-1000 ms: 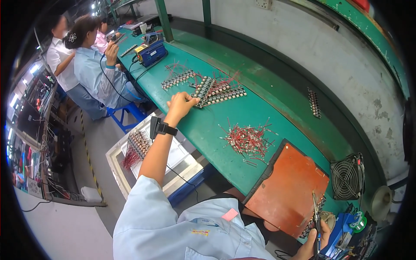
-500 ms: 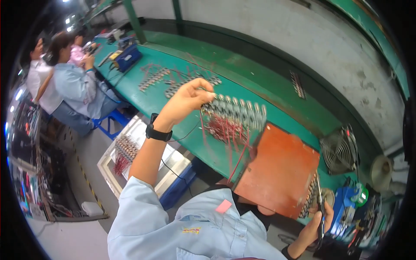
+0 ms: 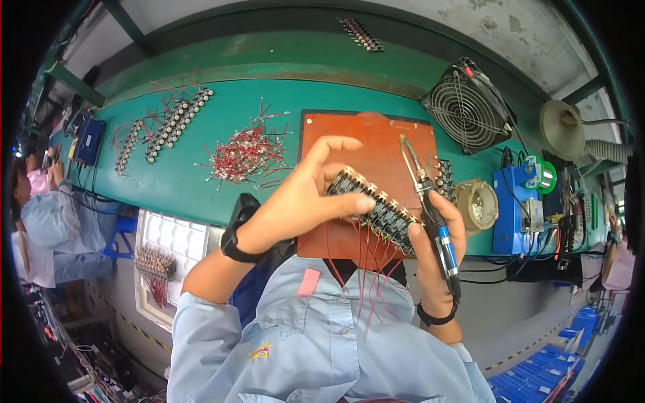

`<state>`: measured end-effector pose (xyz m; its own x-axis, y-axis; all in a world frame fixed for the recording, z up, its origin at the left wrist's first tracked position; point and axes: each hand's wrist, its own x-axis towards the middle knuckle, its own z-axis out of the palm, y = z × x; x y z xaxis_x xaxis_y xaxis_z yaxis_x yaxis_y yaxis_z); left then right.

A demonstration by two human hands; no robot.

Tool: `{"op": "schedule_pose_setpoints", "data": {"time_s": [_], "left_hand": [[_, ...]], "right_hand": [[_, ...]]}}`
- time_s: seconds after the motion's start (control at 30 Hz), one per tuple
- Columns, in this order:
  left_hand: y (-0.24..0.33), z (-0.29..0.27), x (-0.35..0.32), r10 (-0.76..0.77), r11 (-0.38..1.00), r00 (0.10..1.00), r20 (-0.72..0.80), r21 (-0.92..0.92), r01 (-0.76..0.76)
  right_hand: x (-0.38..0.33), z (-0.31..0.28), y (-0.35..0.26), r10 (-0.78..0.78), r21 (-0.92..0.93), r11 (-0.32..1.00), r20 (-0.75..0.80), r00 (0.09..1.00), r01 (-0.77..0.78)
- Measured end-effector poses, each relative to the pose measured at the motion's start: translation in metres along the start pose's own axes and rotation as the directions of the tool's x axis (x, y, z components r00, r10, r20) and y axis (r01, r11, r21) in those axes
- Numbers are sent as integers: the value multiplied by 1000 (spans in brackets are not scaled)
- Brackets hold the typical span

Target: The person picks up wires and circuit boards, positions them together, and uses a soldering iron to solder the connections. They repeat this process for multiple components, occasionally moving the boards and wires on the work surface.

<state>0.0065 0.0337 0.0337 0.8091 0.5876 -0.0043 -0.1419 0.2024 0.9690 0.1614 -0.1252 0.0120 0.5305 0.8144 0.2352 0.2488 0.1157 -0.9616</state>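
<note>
Seen from above, a person in a pale blue work shirt holds a strip of dark cylindrical components (image 3: 376,208) between both hands, over a brown work mat (image 3: 349,144) on a green bench (image 3: 201,181). Thin red wire leads hang down from the strip toward the shirt. The left hand (image 3: 302,201) is closed on the strip's upper left end, thumb on top and forefinger lifted free. The right hand (image 3: 437,228) touches the lower right end with its fingertips while gripping a soldering iron (image 3: 430,201), tip pointing up and away. The strip's long axis runs diagonally from upper left to lower right, and the iron's tip lies just beyond its right end (the right hand is nearer). A loose pile of red wires (image 3: 245,151) lies to the left, and a small fan (image 3: 467,107) stands to the right
</note>
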Motion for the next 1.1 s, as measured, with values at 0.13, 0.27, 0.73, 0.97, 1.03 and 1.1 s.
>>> {"op": "schedule_pose_setpoints", "data": {"time_s": [0.13,0.27,0.73,0.97,1.03,1.1], "left_hand": [[-14,7,-20,-117,983,992,37,-138,121],[-7,-4,-28,-212,967,972,101,-122,223],[23,-85,-49,123,874,992,-10,475,-104],[37,-42,-24,34,639,911,411,692,-336],[36,-41,-26,-21,727,939,344,649,-222],[27,-54,-26,10,851,987,163,516,-94]], "right_hand": [[-5,1,9,-102,-39,994,-61,993,100],[-4,4,8,-100,-13,995,-98,990,99],[7,1,4,-34,45,998,7,999,33],[7,7,-10,-26,173,985,282,959,-25],[8,-3,-13,-47,189,982,229,972,3],[8,-22,-10,-85,104,992,71,994,77]]}}
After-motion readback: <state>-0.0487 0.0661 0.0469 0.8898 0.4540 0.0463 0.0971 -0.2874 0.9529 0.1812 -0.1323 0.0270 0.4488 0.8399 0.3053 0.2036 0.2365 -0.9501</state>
